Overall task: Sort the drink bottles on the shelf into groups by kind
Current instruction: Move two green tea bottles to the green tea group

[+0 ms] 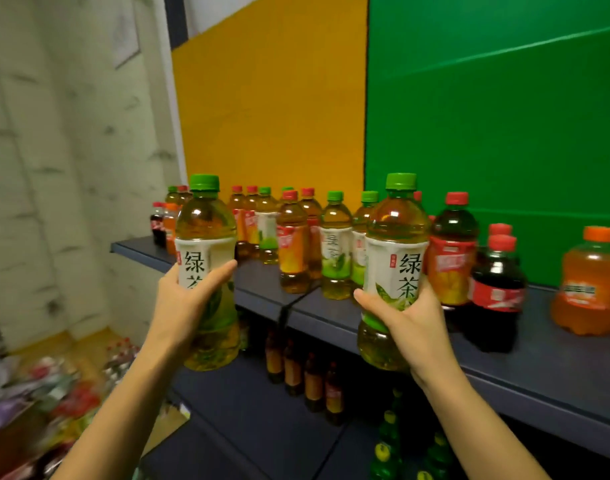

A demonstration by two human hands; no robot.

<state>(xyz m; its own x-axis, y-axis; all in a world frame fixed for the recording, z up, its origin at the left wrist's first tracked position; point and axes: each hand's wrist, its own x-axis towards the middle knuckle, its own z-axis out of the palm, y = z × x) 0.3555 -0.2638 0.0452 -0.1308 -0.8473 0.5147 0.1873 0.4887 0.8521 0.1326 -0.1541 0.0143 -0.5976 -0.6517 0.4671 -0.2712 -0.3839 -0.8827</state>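
Observation:
My left hand [189, 303] grips a green tea bottle [206, 237] with a green cap and white label, held upright in the air in front of the shelf's left end. My right hand [412, 320] holds a second, matching green tea bottle [397, 244] upright before the shelf's front edge. On the dark shelf [556, 362] stand mixed bottles: two more green teas [336, 244], red-capped iced teas [293, 240], a larger red-capped iced tea [452, 251], small colas [497, 292] and an orange soda [590, 282].
A lower shelf [248, 420] carries a row of brown bottles [303, 375] and green soda bottles [390, 441]. Yellow and green panels back the shelf. A white wall stands at the left, with blurred goods piled on the floor [47, 393].

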